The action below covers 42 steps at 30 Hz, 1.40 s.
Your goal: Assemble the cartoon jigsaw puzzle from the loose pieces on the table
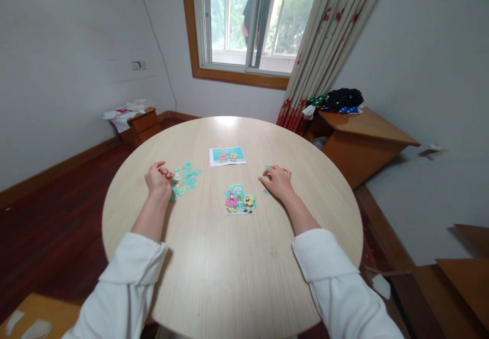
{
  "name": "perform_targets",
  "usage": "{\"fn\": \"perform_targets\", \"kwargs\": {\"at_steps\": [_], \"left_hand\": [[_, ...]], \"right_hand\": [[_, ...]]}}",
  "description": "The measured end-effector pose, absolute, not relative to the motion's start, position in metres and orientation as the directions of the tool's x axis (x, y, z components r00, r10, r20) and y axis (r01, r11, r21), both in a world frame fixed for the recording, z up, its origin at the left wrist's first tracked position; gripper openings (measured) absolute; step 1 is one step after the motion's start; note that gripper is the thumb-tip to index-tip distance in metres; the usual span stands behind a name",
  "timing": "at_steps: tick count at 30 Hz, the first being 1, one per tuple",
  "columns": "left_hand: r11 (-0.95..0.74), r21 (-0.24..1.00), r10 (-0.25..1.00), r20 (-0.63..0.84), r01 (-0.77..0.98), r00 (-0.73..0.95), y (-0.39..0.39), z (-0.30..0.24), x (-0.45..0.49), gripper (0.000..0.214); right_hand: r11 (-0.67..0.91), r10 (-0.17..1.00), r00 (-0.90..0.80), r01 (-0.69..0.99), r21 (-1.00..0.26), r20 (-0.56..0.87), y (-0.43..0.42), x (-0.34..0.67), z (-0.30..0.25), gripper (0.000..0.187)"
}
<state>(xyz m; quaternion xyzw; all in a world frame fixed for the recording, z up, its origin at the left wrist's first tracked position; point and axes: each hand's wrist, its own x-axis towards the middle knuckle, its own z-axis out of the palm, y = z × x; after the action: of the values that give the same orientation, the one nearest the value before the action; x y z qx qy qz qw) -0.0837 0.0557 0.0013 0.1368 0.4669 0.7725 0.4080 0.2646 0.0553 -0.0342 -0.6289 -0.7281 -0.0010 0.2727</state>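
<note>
A partly joined jigsaw puzzle [239, 200] lies on the round table, showing a pink starfish, a pale tall figure and a yellow square cartoon character. My left hand [158, 180] rests at the left beside a loose heap of turquoise puzzle pieces [186, 180]. Its fingers are curled in, and whatever they hold is hidden. To the right of the puzzle, my right hand [278, 181] is palm down with thumb and fingers bent but apart, over a few loose puzzle pieces [266, 191] that it partly covers. Behind the puzzle lies a picture sheet [228, 156] with the same characters.
The pale wooden table [229, 278] has a rounded edge. Beyond it are a window [237, 23], a curtain [324, 38] and a tilted wooden cabinet [367, 135] with cloths on top. A small drawer unit [144, 125] stands at the left wall. A person is outside the window.
</note>
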Motion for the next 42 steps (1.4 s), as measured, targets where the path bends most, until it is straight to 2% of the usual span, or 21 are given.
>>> {"fn": "perform_targets", "kwargs": {"at_steps": [7,18,28,32,38,42], "left_hand": [[-0.257,0.847,0.743,-0.136,-0.466,-0.655,0.057,0.000,-0.082,0.002],[-0.208,0.953,0.732,0.004,-0.218,-0.681,0.057,-0.003,-0.076,0.010],[-0.212,0.929,0.744,-0.048,-0.303,-0.667,0.059,-0.004,-0.079,0.013],[-0.190,0.942,0.745,-0.046,-0.277,-0.666,0.061,-0.006,-0.082,0.009],[-0.128,0.986,0.753,0.030,-0.102,-0.657,0.065,-0.016,-0.088,0.006],[-0.043,0.981,0.768,0.153,0.188,-0.622,0.063,-0.018,-0.096,0.008]], "right_hand": [[0.229,0.923,-0.096,0.916,-0.330,0.374,0.056,0.266,-0.035,0.017],[0.227,0.946,-0.134,0.923,-0.311,0.294,0.053,0.266,-0.025,0.013],[0.201,0.955,-0.114,0.926,-0.318,0.274,0.048,0.264,-0.021,0.014],[0.203,0.957,-0.117,0.923,-0.326,0.266,0.048,0.264,-0.020,0.014],[0.203,0.958,-0.116,0.920,-0.335,0.262,0.049,0.265,-0.022,0.015],[0.196,0.959,-0.109,0.923,-0.330,0.263,0.049,0.265,-0.022,0.015]]}}
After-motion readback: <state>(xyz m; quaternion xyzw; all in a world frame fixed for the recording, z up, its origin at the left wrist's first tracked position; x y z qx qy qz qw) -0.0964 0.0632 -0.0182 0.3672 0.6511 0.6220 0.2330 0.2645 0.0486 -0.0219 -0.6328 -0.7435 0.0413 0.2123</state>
